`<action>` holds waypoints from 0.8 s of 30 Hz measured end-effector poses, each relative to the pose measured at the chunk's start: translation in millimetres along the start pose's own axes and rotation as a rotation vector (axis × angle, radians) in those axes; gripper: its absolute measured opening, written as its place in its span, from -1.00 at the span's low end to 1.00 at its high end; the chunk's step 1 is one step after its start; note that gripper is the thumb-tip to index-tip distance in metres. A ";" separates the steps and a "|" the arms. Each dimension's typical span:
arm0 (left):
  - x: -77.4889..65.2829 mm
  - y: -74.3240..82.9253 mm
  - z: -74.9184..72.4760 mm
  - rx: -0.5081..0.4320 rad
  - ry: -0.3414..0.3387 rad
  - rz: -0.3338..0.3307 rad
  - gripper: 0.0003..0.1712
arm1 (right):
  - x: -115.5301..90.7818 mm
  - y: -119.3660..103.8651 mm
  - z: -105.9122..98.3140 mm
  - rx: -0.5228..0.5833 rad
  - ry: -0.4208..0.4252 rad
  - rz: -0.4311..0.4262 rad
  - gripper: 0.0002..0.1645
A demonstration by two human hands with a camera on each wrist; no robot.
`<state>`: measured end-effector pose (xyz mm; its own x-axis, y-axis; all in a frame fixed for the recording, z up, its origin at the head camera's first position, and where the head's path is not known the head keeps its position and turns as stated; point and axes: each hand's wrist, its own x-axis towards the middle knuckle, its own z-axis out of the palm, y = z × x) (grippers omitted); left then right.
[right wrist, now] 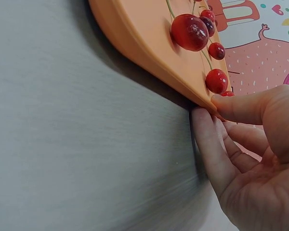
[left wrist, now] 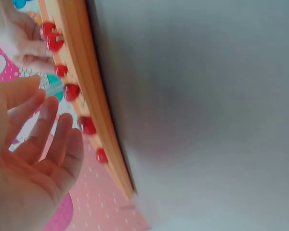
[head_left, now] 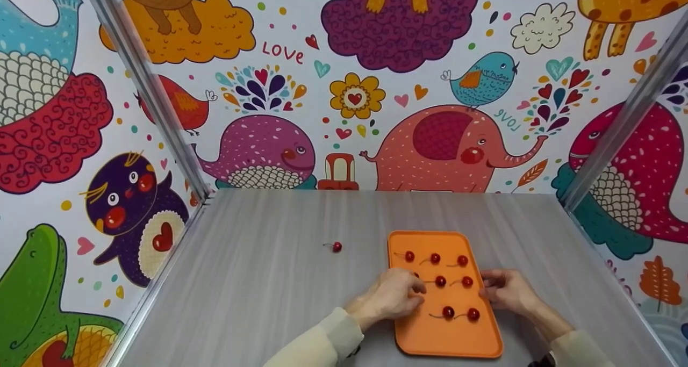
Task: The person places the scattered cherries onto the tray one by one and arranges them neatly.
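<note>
An orange tray (head_left: 449, 340) lies on the table, with several red cherries (head_left: 441, 281) set out on it in rows, their stems mostly toward the left. My left hand (head_left: 391, 294) hovers over the tray's left side and partly hides one cherry there. In the left wrist view its fingers (left wrist: 42, 125) are loosely bent with nothing between them. At the right edge, my right hand (head_left: 508, 289) pinches the tray's rim between thumb and fingers, as the right wrist view shows. A single cherry (head_left: 337, 246) with its stem lies on the table left of the tray.
The grey wood-grain table (head_left: 258, 281) is bounded at the back and sides by walls printed with cartoon animals. Metal posts (head_left: 150, 93) stand at the two back corners, and a metal strip runs along the left table edge.
</note>
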<state>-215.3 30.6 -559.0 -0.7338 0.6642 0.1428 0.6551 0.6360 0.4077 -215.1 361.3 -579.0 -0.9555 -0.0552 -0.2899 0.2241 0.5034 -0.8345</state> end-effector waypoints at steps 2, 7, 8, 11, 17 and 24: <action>-3.6 -7.5 -5.0 -0.018 0.021 -0.010 -0.80 | -0.3 -0.6 -0.1 0.001 -0.002 0.008 -0.37; -11.9 -25.5 -14.5 0.004 0.090 -0.018 -0.82 | 0.2 -1.3 0.4 -0.030 0.005 0.014 -0.38; -13.3 -28.8 -16.3 0.015 0.102 -0.022 -0.82 | 0.4 -0.9 0.7 -0.034 0.006 0.014 -0.38; -17.0 -38.3 -21.8 0.018 0.123 -0.043 -0.82 | 0.6 -0.8 1.0 -0.033 0.004 0.019 -0.38; -24.9 -58.3 -32.6 0.024 0.154 -0.097 -0.82 | -0.7 1.6 0.7 0.017 0.005 -0.009 -0.33; -39.7 -76.5 -40.8 0.038 0.196 -0.151 -0.84 | 1.6 1.5 1.1 0.007 0.013 0.006 -0.35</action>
<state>-243.6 -60.4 -559.1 -0.8425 0.4738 0.2564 0.5387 0.7392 0.4042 -216.1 361.0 -581.2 -0.9565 -0.0410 -0.2888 0.2310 0.4978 -0.8359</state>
